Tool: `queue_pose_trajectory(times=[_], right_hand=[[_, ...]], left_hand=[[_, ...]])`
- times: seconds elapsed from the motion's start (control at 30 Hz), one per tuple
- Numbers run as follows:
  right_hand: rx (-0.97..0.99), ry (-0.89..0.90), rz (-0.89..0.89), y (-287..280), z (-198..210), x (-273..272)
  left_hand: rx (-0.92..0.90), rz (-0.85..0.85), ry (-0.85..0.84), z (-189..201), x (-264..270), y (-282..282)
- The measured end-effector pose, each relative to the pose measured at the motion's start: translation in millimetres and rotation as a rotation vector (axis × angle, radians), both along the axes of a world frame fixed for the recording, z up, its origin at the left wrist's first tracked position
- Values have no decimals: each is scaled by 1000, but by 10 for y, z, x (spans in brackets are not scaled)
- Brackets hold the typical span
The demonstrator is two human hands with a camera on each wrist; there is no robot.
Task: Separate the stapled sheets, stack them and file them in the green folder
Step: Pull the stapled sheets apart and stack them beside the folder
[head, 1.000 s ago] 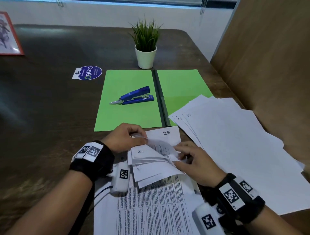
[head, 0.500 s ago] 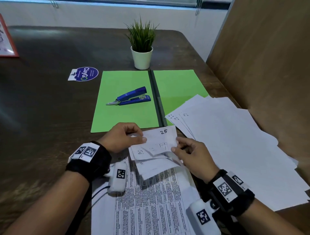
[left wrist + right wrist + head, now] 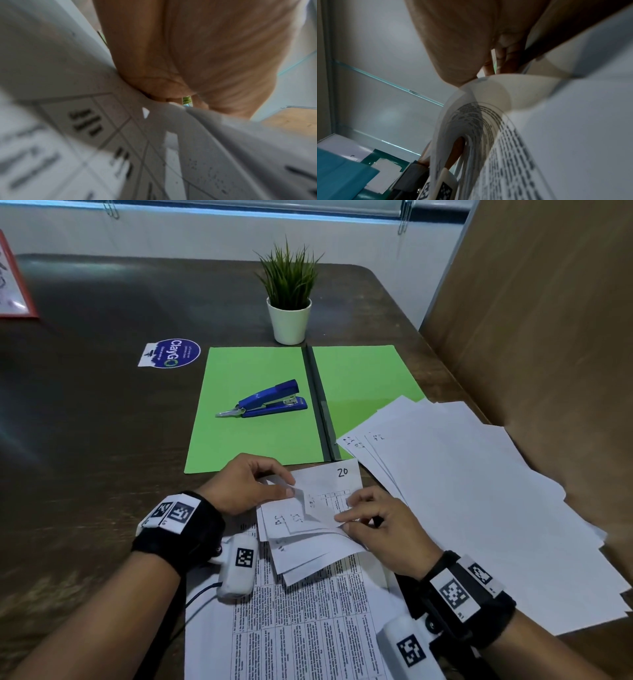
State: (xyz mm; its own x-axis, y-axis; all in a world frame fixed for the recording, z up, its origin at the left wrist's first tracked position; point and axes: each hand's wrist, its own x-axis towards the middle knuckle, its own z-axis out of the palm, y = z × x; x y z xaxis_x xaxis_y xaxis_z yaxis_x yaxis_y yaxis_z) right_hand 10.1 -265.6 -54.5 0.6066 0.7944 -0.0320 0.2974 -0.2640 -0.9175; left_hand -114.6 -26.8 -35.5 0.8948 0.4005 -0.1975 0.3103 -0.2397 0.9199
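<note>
An open folder (image 3: 260, 419) is lying flat on the table (image 3: 85, 440), and a stapler (image 3: 265, 400) is sitting on its left leaf. A potted plant (image 3: 289, 302) is standing just behind the folder's spine, with a sticker (image 3: 171, 353) lying to the folder's left. A spread of loose sheets (image 3: 479, 501) is lying to the right, overlapping the folder's right leaf. Nearer the person, a stapled bundle (image 3: 308, 594) is lying before the folder, the left hand (image 3: 246, 484) and the right hand (image 3: 383, 529) resting on its far corner from either side.
</note>
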Motion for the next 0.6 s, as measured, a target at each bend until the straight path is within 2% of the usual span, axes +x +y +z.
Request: queue_pose_trajectory(times=[0.23,0.33,0.4,0.5,0.6], right_hand=[[98,62,-182,8,20,-41],[129,146,-224,0,68,-90],[138,160,-195,-18,104,-126],[127,87,-88,-40,135,-163],[87,-6,-72,-54,103,-154]], left_hand=[[29,-17,18,-19,13,0],[-1,2,13,-3,16,-6],[-32,14,16,-14,16,18],[-35,10,16,-30,19,52],[-49,25,22,-26,25,26]])
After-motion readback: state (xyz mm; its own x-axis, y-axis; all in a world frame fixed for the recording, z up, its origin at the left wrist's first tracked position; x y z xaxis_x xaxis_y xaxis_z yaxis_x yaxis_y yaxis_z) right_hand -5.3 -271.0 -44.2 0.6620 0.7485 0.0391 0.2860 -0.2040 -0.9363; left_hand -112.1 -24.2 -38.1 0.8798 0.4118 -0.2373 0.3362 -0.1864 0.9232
